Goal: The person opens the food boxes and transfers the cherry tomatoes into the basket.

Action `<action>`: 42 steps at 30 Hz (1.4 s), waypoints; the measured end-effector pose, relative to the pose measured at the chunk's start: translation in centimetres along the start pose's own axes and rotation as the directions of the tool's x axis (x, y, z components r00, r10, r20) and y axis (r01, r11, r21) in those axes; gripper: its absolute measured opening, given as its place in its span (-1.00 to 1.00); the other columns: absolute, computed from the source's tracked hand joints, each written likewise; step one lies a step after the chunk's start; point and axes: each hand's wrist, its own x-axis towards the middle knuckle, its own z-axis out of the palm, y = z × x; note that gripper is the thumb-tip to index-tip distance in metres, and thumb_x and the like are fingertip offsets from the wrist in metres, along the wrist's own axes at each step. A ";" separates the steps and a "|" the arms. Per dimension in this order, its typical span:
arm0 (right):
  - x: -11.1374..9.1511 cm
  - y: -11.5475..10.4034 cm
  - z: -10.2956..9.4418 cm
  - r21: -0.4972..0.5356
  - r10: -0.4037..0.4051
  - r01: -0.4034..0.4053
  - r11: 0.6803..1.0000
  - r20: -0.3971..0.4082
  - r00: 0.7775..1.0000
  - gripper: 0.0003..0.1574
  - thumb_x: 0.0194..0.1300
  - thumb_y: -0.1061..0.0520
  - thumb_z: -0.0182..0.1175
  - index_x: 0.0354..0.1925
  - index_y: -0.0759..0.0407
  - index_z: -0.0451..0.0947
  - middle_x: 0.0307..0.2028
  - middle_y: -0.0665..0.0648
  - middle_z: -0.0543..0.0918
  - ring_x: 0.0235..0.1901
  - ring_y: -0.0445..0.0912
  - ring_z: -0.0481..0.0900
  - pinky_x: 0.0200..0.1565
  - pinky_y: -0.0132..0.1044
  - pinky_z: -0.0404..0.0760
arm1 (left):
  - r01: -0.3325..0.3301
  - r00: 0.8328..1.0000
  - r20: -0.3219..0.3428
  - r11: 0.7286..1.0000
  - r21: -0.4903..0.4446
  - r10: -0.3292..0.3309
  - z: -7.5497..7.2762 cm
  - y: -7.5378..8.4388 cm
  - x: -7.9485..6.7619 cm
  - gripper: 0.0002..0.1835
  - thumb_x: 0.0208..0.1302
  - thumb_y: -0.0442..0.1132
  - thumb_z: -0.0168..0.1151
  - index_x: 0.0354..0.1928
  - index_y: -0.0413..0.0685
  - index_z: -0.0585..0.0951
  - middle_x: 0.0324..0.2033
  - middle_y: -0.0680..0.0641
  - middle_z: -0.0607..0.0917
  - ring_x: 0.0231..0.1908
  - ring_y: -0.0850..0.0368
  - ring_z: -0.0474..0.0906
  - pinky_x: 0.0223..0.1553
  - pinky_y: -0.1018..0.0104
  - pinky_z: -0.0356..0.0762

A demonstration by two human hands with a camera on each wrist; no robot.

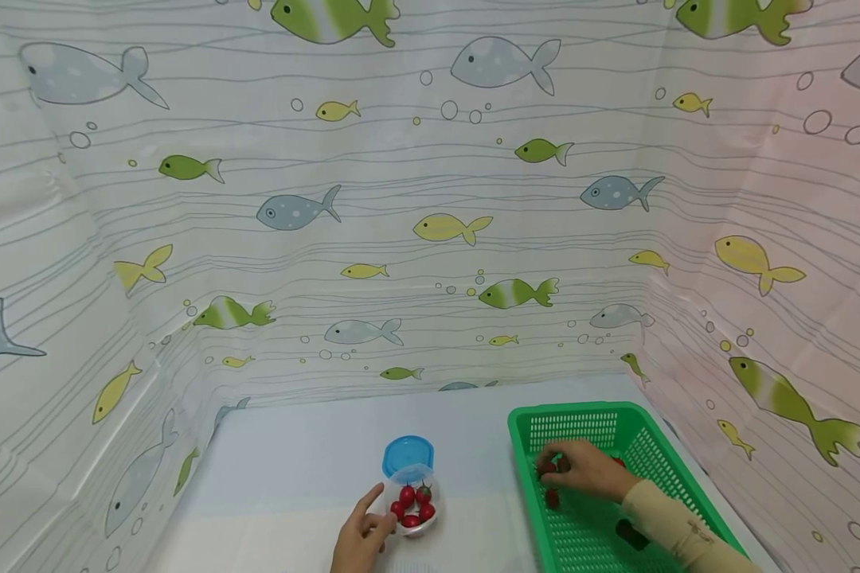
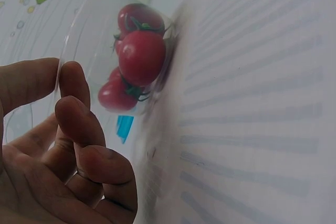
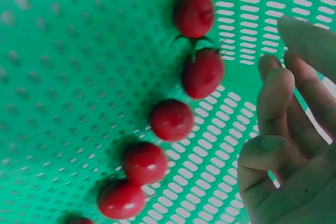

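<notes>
In the head view my left hand (image 1: 361,533) is at a clear plastic cup (image 1: 437,509) with several small red tomatoes (image 1: 426,512) inside. The left wrist view shows the cup's rim (image 2: 65,40) pinched between the thumb and a fingertip, the other fingers curled below. My right hand (image 1: 584,468) reaches into a green basket (image 1: 521,461). Several cherry tomatoes (image 3: 171,120) lie in a row along the basket's side in the right wrist view. Beside them are the loosely bent fingers of the right hand (image 3: 294,140), with nothing seen between them.
A blue lid (image 1: 407,455) lies on the white table (image 1: 294,461) just behind the cup. Fish-patterned sheeting (image 1: 437,342) rises behind the table and on both sides. The basket stands near the right-hand sheeting.
</notes>
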 end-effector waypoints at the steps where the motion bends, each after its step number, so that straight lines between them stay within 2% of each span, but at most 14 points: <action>1: 0.1 -0.2 0.0 0.005 -0.007 0.007 1.000 -0.010 1.000 -0.81 0.33 0.09 0.39 -0.09 0.05 0.68 -0.17 0.05 0.73 -0.35 -0.22 0.59 -0.33 -0.32 0.55 | -0.003 1.000 0.001 1.000 0.001 0.003 0.0 0.0 0.0 -0.17 0.39 0.05 0.30 0.48 -0.31 0.25 -0.41 -0.05 0.71 -0.48 0.11 0.45 -0.41 0.28 0.41; 4: 0.5 -0.8 0.0 0.018 -0.018 0.019 1.000 -0.037 0.999 -0.81 0.35 0.08 0.37 -0.07 0.01 0.67 -0.14 0.06 0.72 -0.38 -0.26 0.58 -0.35 -0.31 0.55 | -0.009 1.000 -0.001 1.000 -0.005 0.009 0.1 0.0 -0.1 -0.17 0.40 0.04 0.30 0.48 -0.32 0.24 -0.42 -0.06 0.71 -0.48 0.10 0.44 -0.42 0.28 0.41; 7: 1.0 -1.4 0.0 0.011 -0.023 0.024 1.000 -0.078 0.997 -0.82 0.37 0.05 0.36 -0.07 -0.04 0.66 -0.15 0.00 0.71 -0.39 -0.28 0.56 -0.37 -0.31 0.55 | -0.015 1.000 -0.008 1.000 -0.008 0.015 0.1 -0.1 -0.1 -0.20 0.40 0.02 0.30 0.47 -0.32 0.25 -0.43 -0.07 0.72 -0.49 0.09 0.44 -0.44 0.29 0.41; 12: 2.1 -2.9 -0.6 -0.010 -0.051 0.050 0.999 -0.178 0.983 -0.81 0.36 0.05 0.37 -0.06 -0.02 0.68 -0.15 -0.05 0.71 -0.40 -0.23 0.54 -0.38 -0.30 0.53 | -0.015 1.000 -0.019 1.000 0.008 0.015 0.2 0.0 0.0 -0.22 0.42 0.03 0.28 0.47 -0.30 0.27 -0.43 -0.06 0.72 -0.51 0.09 0.45 -0.43 0.27 0.40; 15: 2.7 -3.8 -0.8 -0.014 -0.060 0.058 0.998 -0.201 0.978 -0.79 0.36 0.04 0.36 -0.04 -0.07 0.67 -0.11 -0.04 0.71 -0.38 -0.22 0.54 -0.36 -0.28 0.53 | -0.016 1.000 -0.022 1.000 0.009 0.016 0.1 0.0 0.1 -0.21 0.42 0.05 0.27 0.47 -0.29 0.27 -0.43 -0.06 0.73 -0.50 0.09 0.45 -0.43 0.26 0.42; 19: 3.3 -4.7 -0.8 -0.019 -0.054 0.051 0.999 -0.198 0.979 -0.80 0.38 0.00 0.35 -0.03 -0.19 0.65 -0.08 -0.11 0.69 -0.38 -0.23 0.54 -0.33 -0.28 0.53 | -0.003 1.000 -0.020 1.000 -0.002 0.003 0.1 0.0 0.2 -0.20 0.41 0.05 0.28 0.48 -0.29 0.27 -0.42 -0.07 0.74 -0.50 0.09 0.45 -0.42 0.26 0.42; 26: 4.6 -5.9 -0.3 -0.021 -0.086 0.084 0.996 -0.184 0.979 -0.78 0.38 -0.04 0.35 -0.01 -0.21 0.65 -0.11 -0.21 0.68 -0.38 -0.24 0.54 -0.28 -0.30 0.56 | 0.004 1.000 -0.025 1.000 0.013 -0.004 0.1 0.1 0.0 -0.22 0.41 0.03 0.28 0.47 -0.28 0.28 -0.43 -0.05 0.73 -0.49 0.09 0.45 -0.41 0.25 0.40; 36: 7.1 -9.4 0.2 -0.012 -0.137 0.136 0.991 -0.116 0.984 -0.66 0.37 0.01 0.36 0.10 -0.12 0.63 -0.05 -0.15 0.69 -0.34 -0.21 0.57 -0.28 -0.29 0.59 | -0.002 1.000 -0.015 1.000 0.013 0.002 0.0 0.1 -0.1 -0.19 0.40 0.04 0.29 0.48 -0.31 0.25 -0.42 -0.05 0.73 -0.49 0.10 0.45 -0.41 0.27 0.42; 42: 8.3 -11.0 1.0 0.002 -0.139 0.140 0.990 -0.082 0.987 -0.61 0.36 -0.02 0.37 0.13 -0.11 0.63 -0.03 -0.11 0.70 -0.31 -0.21 0.58 -0.27 -0.30 0.60 | -0.012 1.000 0.000 1.000 0.000 0.012 -0.2 -0.2 -0.2 -0.19 0.40 0.01 0.29 0.47 -0.33 0.25 -0.43 -0.06 0.73 -0.50 0.10 0.45 -0.43 0.28 0.41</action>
